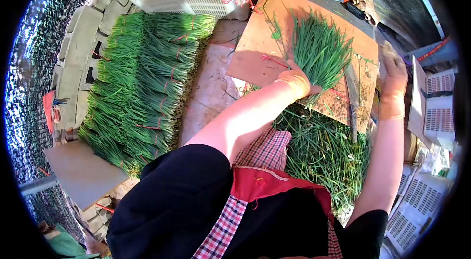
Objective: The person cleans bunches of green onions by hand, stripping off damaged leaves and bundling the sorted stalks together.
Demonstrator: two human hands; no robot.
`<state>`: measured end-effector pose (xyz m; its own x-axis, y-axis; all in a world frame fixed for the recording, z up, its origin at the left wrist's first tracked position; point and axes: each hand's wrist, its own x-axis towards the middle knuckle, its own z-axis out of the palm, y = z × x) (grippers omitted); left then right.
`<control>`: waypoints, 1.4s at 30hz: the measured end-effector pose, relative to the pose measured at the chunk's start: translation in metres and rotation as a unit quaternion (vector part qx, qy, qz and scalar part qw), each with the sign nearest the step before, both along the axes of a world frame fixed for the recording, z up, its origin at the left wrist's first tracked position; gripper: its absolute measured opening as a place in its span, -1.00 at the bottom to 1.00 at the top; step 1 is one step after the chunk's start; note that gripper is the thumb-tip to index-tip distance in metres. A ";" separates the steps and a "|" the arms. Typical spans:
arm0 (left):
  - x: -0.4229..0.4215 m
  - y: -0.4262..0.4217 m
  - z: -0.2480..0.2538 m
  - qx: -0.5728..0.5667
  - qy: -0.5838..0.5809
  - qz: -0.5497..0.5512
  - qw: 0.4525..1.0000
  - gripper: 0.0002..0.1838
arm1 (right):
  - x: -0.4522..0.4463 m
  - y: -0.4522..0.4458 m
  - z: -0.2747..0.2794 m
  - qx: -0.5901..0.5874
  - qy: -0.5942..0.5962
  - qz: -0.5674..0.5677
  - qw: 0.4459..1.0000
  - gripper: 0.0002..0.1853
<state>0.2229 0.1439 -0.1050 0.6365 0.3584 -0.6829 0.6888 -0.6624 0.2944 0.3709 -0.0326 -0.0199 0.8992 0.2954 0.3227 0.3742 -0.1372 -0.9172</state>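
Chive-like bunch is the thing in hand, lying on the brown board, with its lower end at the left hand. At far left, tied bundles lie in two close rows, red ties showing on several; in the nearer row the dark leaf tips point left and the pale butts right, so each long axis runs roughly across the view. Rightward comes the left hand, in a tan glove, its fingers apparently wrapped about the bunch's lower end; part of them is hidden, and I cannot tell how tight the hold is. From there the bunch's long axis runs away from the person, tips fanning forward and a little right. It should be light and limp, slippery if damp, the blades easily bruised or bent. The gathered butt end looks the best place to take hold; gripping the tips would let the rest splay. Nearer the person, below the board, lies a heap of loose leaves. Farthest right, the right hand, also gloved, is raised beside the board's edge, fingers extended, with nothing visible in them.
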 end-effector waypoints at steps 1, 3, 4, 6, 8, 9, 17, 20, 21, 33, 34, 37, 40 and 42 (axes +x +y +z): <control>-0.006 0.002 0.025 0.043 0.017 -0.028 0.999 0.37 | -0.039 0.002 0.033 0.061 0.103 -0.031 0.992 -0.76; -0.008 0.006 0.029 0.017 0.028 -0.054 0.998 0.33 | -0.071 -0.031 0.054 0.011 0.053 -0.012 0.998 -0.76; 0.000 0.008 -0.007 0.000 0.005 -0.072 0.997 0.34 | -0.091 -0.054 0.051 0.073 0.106 0.030 0.991 -0.74; -0.003 0.015 -0.009 -0.029 -0.017 -0.073 0.997 0.30 | -0.128 -0.107 0.026 0.139 0.186 0.105 0.967 -0.68; -0.022 0.023 0.030 -0.054 -0.021 -0.040 0.998 0.22 | -0.174 -0.130 -0.028 -0.198 0.149 0.072 0.966 -0.63; -0.022 0.027 0.020 -0.092 -0.030 -0.023 0.995 0.19 | -0.210 -0.134 -0.035 -0.346 0.061 0.028 0.936 -0.63; -0.054 0.020 0.033 -0.085 -0.100 -0.014 0.991 -0.01 | -0.384 -0.313 -0.014 -0.217 0.060 -0.308 0.924 -0.71; -0.050 -0.022 0.027 -0.167 -0.289 0.023 0.942 -0.24 | -0.494 -0.387 0.000 -0.141 0.184 -0.471 0.851 -0.72; -0.039 0.000 0.011 -0.013 -0.282 -0.162 0.946 -0.28 | -0.537 -0.408 -0.001 -0.185 0.201 -0.517 0.811 -0.72; -0.056 -0.050 0.056 -0.050 -0.052 -0.047 0.996 -0.30 | -0.781 -0.517 -0.185 -0.216 0.505 -0.581 0.601 -0.54; -0.059 -0.062 0.066 -0.031 -0.066 -0.085 0.994 -0.31 | -0.785 -0.525 -0.210 -0.206 0.512 -0.580 0.599 -0.54; -0.076 -0.099 0.088 -0.007 -0.077 -0.138 0.987 -0.32 | -0.805 -0.559 -0.293 -0.074 0.585 -0.486 0.645 -0.41; -0.092 -0.124 0.104 -0.002 -0.057 -0.154 0.986 -0.33 | -0.790 -0.563 -0.297 -0.130 0.678 -0.452 0.565 -0.34; -0.097 -0.133 0.112 0.002 -0.041 -0.159 0.986 -0.34 | -0.810 -0.564 -0.342 -0.133 0.663 -0.470 0.567 -0.32</control>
<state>0.1260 0.0112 0.0068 0.7705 0.1351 -0.6229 0.4202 -0.8425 0.3371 -0.4388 -0.5970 -0.3617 0.0991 -0.6362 -0.7651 -0.9738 0.0963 -0.2062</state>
